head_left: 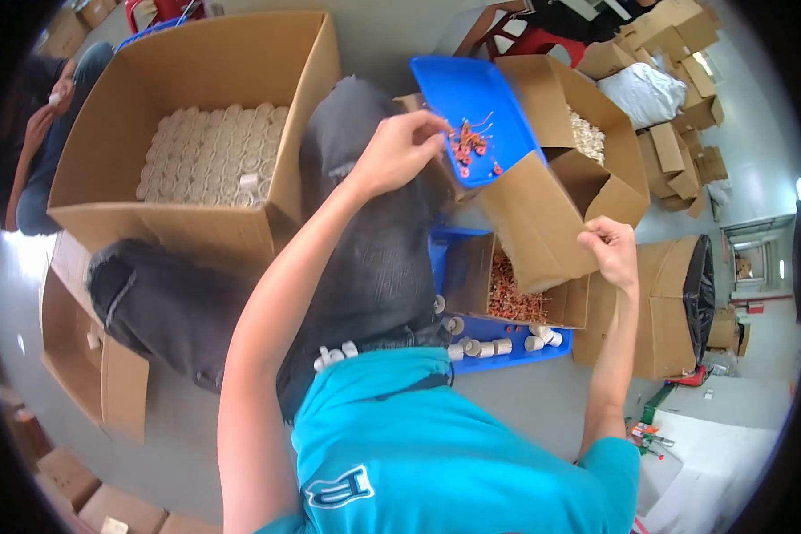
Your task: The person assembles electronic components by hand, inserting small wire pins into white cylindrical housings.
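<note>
My left hand (402, 149) is pinched at the left edge of a blue tray (432, 80); what lies between its fingertips is hidden. Small red-orange parts with thin leads (473, 147) lie in a loose pile at the tray's near end, beside those fingertips. On the right, my right hand (612, 252) grips the edge of a brown cardboard flap (534, 222) between thumb and fingers. Below that flap, a carton (556, 311) holds many more of the red-orange parts. The flap hides part of this carton.
A large carton (196, 62) at left holds rows of round white pieces (214, 151). Another carton (627, 178) contains small white pieces (586, 138). White cylinders (485, 348) lie on a lower blue tray (516, 359). Someone else's hands (44, 116) show at far left.
</note>
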Available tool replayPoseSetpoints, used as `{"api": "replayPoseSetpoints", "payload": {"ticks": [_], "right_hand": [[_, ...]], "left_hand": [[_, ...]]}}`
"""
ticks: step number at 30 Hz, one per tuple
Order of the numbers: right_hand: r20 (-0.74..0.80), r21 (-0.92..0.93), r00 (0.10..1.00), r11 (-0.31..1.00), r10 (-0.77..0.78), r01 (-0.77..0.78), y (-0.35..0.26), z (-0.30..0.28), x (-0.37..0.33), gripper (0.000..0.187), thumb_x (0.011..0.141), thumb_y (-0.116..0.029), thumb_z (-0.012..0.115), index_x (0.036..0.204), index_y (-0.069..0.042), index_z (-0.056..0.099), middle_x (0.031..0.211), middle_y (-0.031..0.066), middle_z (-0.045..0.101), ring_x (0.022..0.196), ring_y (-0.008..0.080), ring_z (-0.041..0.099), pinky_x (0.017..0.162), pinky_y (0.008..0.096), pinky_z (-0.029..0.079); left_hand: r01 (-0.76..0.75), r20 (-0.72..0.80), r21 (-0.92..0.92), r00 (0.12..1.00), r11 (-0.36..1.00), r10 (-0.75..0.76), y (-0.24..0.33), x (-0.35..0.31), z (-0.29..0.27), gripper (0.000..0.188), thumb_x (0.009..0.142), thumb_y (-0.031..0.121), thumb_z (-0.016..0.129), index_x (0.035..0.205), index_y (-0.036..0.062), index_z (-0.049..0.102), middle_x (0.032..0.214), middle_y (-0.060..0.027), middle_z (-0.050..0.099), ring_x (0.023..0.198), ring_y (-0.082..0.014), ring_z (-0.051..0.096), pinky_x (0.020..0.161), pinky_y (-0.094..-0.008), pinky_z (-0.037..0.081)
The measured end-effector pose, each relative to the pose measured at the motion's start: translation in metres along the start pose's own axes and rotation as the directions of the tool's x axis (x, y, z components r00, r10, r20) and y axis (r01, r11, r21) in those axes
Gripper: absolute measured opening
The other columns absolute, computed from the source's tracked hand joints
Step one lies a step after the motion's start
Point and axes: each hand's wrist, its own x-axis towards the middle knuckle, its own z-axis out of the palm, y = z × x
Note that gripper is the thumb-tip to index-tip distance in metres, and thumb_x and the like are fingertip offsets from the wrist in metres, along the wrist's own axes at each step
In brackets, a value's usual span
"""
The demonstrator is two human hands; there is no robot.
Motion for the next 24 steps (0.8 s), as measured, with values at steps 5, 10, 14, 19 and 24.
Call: {"api": "replayPoseSetpoints", "payload": {"ticks": [5,10,14,19,24], "right_hand": [[-0.111,0.992,0.933,0.015,-0.341,0.124,0.074,-0.038,-0.001,0.015,0.094,-0.007,0.060,0.107,-0.001,0.061,0.107,0.0077,0.067,0.088,0.0155,0.064,0.078,0.0306,0.054],[-0.115,0.977,0.765,0.212,0.634,-0.029,0.104,0.023,0.009,0.019,0.096,-0.014,0.059,0.111,-0.002,0.062,0.111,0.0082,0.067,0.104,0.0193,0.064,0.091,0.0357,0.053],[0.050,0.956,0.732,0.179,0.679,-0.232,0.124,0.077,0.092,0.030,0.097,-0.017,0.058,0.122,0.000,0.058,0.119,0.0091,0.065,0.110,0.0200,0.061,0.099,0.0370,0.047],[0.141,0.984,0.699,-0.022,0.701,-0.176,0.122,0.160,0.215,0.033,0.095,-0.014,0.060,0.124,0.001,0.055,0.123,0.0096,0.062,0.115,0.0227,0.058,0.102,0.0417,0.045],[0.169,0.939,0.696,0.102,0.697,-0.330,0.072,0.196,0.258,0.049,0.096,-0.021,0.062,0.131,0.009,0.046,0.128,0.0182,0.058,0.120,0.0277,0.054,0.101,0.0430,0.045]], "left_hand": [[0.136,0.138,-0.284,0.985,0.949,-0.100,0.024,0.001,-0.025,0.028,0.095,0.005,0.057,0.121,-0.0047,0.056,0.091,-0.0088,0.066,0.083,-0.0145,0.066,0.077,-0.0269,0.054],[0.202,0.092,-0.148,0.978,0.968,-0.190,0.059,0.012,-0.093,0.031,0.096,0.011,0.059,0.124,-0.0008,0.056,0.093,-0.0090,0.068,0.084,-0.0147,0.066,0.079,-0.0273,0.053],[0.225,0.006,0.014,0.974,0.974,-0.225,0.064,0.025,-0.157,0.034,0.093,0.012,0.064,0.123,-0.0019,0.057,0.091,-0.0084,0.068,0.083,-0.0136,0.065,0.080,-0.0279,0.054],[0.333,-0.166,0.126,0.936,0.934,-0.312,0.041,0.023,-0.232,0.034,0.092,0.012,0.063,0.123,-0.0015,0.057,0.090,-0.0077,0.069,0.081,-0.0117,0.065,0.077,-0.0267,0.051],[0.502,-0.315,0.125,0.838,0.856,-0.445,0.009,-0.017,-0.287,0.034,0.092,0.011,0.061,0.124,0.0003,0.057,0.091,-0.0064,0.070,0.080,-0.0108,0.064,0.073,-0.0262,0.050]]}}
